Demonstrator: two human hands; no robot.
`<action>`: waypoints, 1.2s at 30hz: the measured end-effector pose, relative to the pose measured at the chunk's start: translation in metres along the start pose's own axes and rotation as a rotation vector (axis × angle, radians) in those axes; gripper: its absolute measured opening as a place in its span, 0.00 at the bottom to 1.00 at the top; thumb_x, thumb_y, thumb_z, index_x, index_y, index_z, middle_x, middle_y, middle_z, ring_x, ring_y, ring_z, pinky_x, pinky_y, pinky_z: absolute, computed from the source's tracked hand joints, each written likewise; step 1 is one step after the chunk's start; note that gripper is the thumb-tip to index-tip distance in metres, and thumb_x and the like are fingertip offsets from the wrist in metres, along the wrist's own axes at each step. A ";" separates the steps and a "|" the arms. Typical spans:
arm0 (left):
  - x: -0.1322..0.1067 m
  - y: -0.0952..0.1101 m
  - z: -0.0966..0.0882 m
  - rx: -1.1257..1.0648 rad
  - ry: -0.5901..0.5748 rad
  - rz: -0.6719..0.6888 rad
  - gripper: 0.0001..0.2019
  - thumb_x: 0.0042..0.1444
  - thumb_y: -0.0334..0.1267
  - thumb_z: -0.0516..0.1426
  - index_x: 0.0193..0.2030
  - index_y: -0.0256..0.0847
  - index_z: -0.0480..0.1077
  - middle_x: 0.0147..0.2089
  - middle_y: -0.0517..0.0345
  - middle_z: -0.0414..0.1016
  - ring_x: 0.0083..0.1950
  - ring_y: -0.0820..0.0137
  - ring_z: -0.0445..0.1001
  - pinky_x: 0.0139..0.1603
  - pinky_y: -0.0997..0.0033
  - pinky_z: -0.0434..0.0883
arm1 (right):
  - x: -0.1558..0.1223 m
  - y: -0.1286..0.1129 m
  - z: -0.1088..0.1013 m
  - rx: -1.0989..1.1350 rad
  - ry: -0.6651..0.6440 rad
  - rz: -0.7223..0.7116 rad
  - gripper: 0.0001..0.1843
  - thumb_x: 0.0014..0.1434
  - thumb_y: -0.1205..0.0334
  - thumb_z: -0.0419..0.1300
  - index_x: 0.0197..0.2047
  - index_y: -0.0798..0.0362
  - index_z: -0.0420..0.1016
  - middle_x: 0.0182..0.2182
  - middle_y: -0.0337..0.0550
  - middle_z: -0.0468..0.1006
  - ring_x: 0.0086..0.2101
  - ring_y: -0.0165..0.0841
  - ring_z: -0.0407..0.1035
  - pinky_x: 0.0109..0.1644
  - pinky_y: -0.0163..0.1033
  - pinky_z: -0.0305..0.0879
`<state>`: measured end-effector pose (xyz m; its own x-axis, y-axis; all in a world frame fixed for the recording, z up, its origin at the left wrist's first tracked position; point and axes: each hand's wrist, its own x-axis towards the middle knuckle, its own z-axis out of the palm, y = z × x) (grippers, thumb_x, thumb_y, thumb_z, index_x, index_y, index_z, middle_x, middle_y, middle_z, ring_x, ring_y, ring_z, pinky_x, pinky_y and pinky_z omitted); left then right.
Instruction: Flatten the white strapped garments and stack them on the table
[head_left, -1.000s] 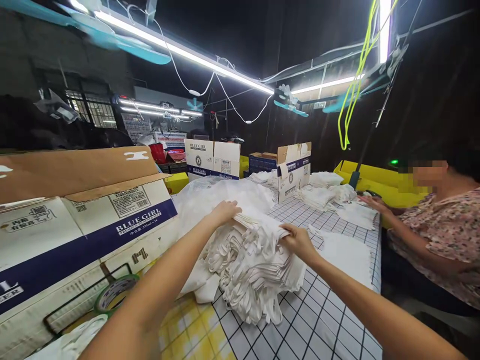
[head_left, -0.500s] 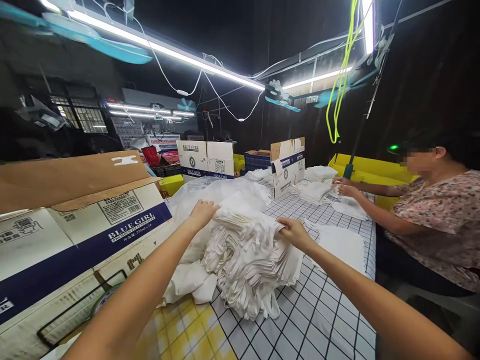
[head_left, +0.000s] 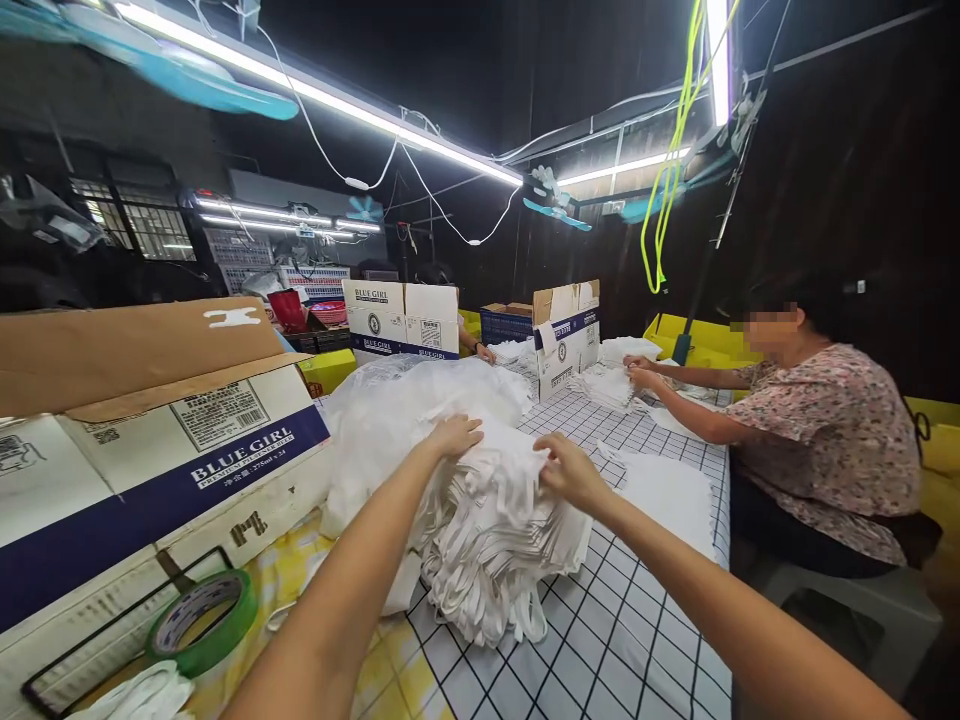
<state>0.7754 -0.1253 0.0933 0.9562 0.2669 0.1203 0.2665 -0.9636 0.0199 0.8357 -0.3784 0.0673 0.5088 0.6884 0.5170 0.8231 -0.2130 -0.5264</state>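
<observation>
Okay, white cloth stack (head_left: 499, 560) sits on checked tablecloth (head_left: 577, 655); my right hand (head_left: 576, 474) pinches its top edge, left hand (head_left: 454, 436) rests on top, grip unclear. Top-layer handling, I'd judge; next move needs a light, steady pinch.

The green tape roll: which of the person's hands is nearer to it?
Left. The left hand is at the left of the white fabric stack, beyond and right of the green tape roll; the right hand, at the stack's right edge, is farther.
</observation>
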 end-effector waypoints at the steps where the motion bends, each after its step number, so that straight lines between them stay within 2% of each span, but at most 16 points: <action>1: 0.002 0.002 0.008 -0.006 -0.014 0.005 0.22 0.58 0.48 0.45 0.57 0.45 0.62 0.59 0.47 0.64 0.60 0.59 0.60 0.57 0.56 0.57 | -0.004 -0.005 0.003 -0.086 0.015 -0.069 0.26 0.44 0.70 0.55 0.49 0.49 0.69 0.47 0.46 0.72 0.45 0.40 0.65 0.46 0.43 0.61; 3: 0.006 0.004 0.017 -0.014 -0.030 0.006 0.23 0.58 0.48 0.44 0.58 0.47 0.61 0.60 0.47 0.62 0.61 0.58 0.58 0.58 0.53 0.54 | -0.009 -0.015 0.010 -0.266 0.000 -0.252 0.37 0.41 0.76 0.55 0.56 0.45 0.62 0.57 0.47 0.63 0.52 0.42 0.60 0.51 0.47 0.58; 4: 0.007 0.003 0.018 -0.016 -0.040 0.006 0.23 0.57 0.49 0.45 0.58 0.47 0.61 0.61 0.47 0.62 0.61 0.57 0.58 0.58 0.51 0.53 | -0.009 -0.019 0.013 -0.324 -0.037 -0.340 0.38 0.41 0.77 0.54 0.57 0.43 0.62 0.59 0.46 0.60 0.53 0.42 0.59 0.52 0.48 0.57; 7: 0.011 -0.001 0.016 -0.023 -0.076 0.002 0.25 0.55 0.50 0.46 0.59 0.49 0.60 0.61 0.48 0.61 0.62 0.54 0.56 0.58 0.49 0.52 | 0.000 -0.026 0.018 -0.206 -0.143 -0.406 0.26 0.47 0.75 0.53 0.47 0.44 0.71 0.54 0.45 0.67 0.50 0.41 0.63 0.51 0.48 0.58; 11: 0.013 -0.003 0.011 -0.045 -0.117 0.009 0.26 0.54 0.53 0.46 0.60 0.51 0.59 0.63 0.53 0.60 0.62 0.57 0.58 0.59 0.57 0.54 | 0.020 -0.023 0.016 0.405 -0.047 0.030 0.11 0.52 0.64 0.53 0.38 0.52 0.74 0.38 0.45 0.77 0.39 0.37 0.69 0.45 0.42 0.64; 14: 0.013 -0.004 0.010 -0.062 -0.130 0.017 0.27 0.54 0.54 0.46 0.60 0.52 0.58 0.63 0.55 0.59 0.62 0.59 0.58 0.59 0.60 0.55 | 0.025 -0.024 0.015 0.609 -0.014 0.311 0.20 0.55 0.49 0.51 0.36 0.58 0.73 0.31 0.48 0.77 0.31 0.37 0.70 0.36 0.41 0.66; 16: 0.011 -0.004 0.011 -0.074 -0.131 0.025 0.27 0.54 0.54 0.46 0.60 0.52 0.57 0.64 0.56 0.58 0.62 0.59 0.57 0.59 0.60 0.55 | 0.022 -0.029 0.015 0.640 -0.057 0.371 0.24 0.54 0.44 0.52 0.34 0.59 0.74 0.30 0.49 0.77 0.30 0.37 0.70 0.36 0.41 0.66; 18: 0.010 -0.005 0.012 -0.085 -0.128 0.030 0.27 0.54 0.54 0.46 0.61 0.52 0.57 0.64 0.55 0.57 0.63 0.59 0.56 0.60 0.59 0.54 | 0.016 -0.035 0.014 0.580 -0.161 0.260 0.21 0.53 0.46 0.54 0.34 0.58 0.74 0.33 0.47 0.77 0.34 0.37 0.70 0.40 0.41 0.65; 21: 0.009 -0.006 0.015 -0.099 -0.107 0.029 0.27 0.54 0.53 0.46 0.60 0.51 0.58 0.64 0.53 0.57 0.64 0.58 0.55 0.61 0.56 0.52 | 0.003 -0.041 0.009 0.279 -0.352 -0.084 0.16 0.50 0.56 0.59 0.43 0.52 0.74 0.45 0.45 0.74 0.47 0.40 0.65 0.52 0.46 0.58; 24: 0.005 -0.005 0.018 -0.114 -0.061 0.023 0.25 0.55 0.53 0.46 0.60 0.52 0.59 0.64 0.53 0.56 0.64 0.57 0.54 0.61 0.54 0.49 | -0.018 -0.047 0.000 -0.068 -0.524 -0.318 0.29 0.43 0.62 0.65 0.52 0.45 0.69 0.60 0.45 0.59 0.59 0.47 0.49 0.59 0.55 0.44; 26: 0.002 -0.004 0.020 -0.128 -0.028 0.018 0.25 0.55 0.52 0.46 0.59 0.52 0.60 0.64 0.54 0.58 0.63 0.59 0.56 0.61 0.56 0.50 | -0.036 -0.056 -0.006 -0.149 -0.660 -0.403 0.37 0.42 0.61 0.67 0.57 0.44 0.64 0.63 0.46 0.52 0.61 0.49 0.43 0.60 0.58 0.39; 29: -0.003 -0.003 0.021 -0.155 0.036 -0.004 0.25 0.56 0.51 0.45 0.60 0.50 0.58 0.64 0.52 0.56 0.63 0.61 0.56 0.61 0.59 0.52 | -0.051 -0.070 -0.014 -0.020 -0.843 -0.508 0.31 0.48 0.57 0.64 0.56 0.43 0.65 0.58 0.44 0.63 0.56 0.41 0.58 0.61 0.50 0.45; 30: -0.005 -0.002 0.022 -0.164 0.059 -0.018 0.26 0.56 0.51 0.45 0.62 0.48 0.56 0.65 0.50 0.55 0.64 0.61 0.54 0.61 0.59 0.51 | -0.050 -0.072 -0.016 0.041 -0.841 -0.506 0.26 0.52 0.57 0.61 0.55 0.43 0.67 0.54 0.43 0.68 0.52 0.38 0.63 0.59 0.46 0.50; 32: -0.007 -0.001 0.022 -0.184 0.082 -0.042 0.28 0.57 0.50 0.45 0.63 0.44 0.54 0.65 0.46 0.54 0.65 0.59 0.53 0.62 0.57 0.50 | -0.039 -0.069 -0.015 0.069 -0.669 -0.407 0.19 0.59 0.56 0.55 0.53 0.45 0.68 0.49 0.42 0.73 0.47 0.34 0.67 0.55 0.41 0.57; 34: -0.009 -0.001 0.020 -0.209 0.064 -0.050 0.28 0.56 0.51 0.46 0.61 0.42 0.57 0.62 0.44 0.59 0.63 0.56 0.56 0.61 0.55 0.52 | -0.021 -0.054 -0.007 -0.059 -0.386 -0.244 0.19 0.63 0.55 0.48 0.55 0.46 0.66 0.51 0.45 0.71 0.50 0.36 0.65 0.54 0.44 0.58; 36: -0.012 0.000 0.016 -0.239 0.032 -0.039 0.27 0.52 0.51 0.51 0.58 0.42 0.62 0.59 0.44 0.63 0.61 0.54 0.60 0.59 0.54 0.55 | -0.008 -0.032 0.006 -0.263 -0.250 -0.132 0.22 0.63 0.51 0.45 0.58 0.46 0.62 0.56 0.47 0.65 0.55 0.40 0.58 0.57 0.50 0.53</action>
<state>0.7659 -0.1279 0.0756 0.9403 0.3075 0.1462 0.2635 -0.9291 0.2594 0.8041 -0.3725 0.0758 0.3432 0.8629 0.3710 0.9307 -0.2590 -0.2585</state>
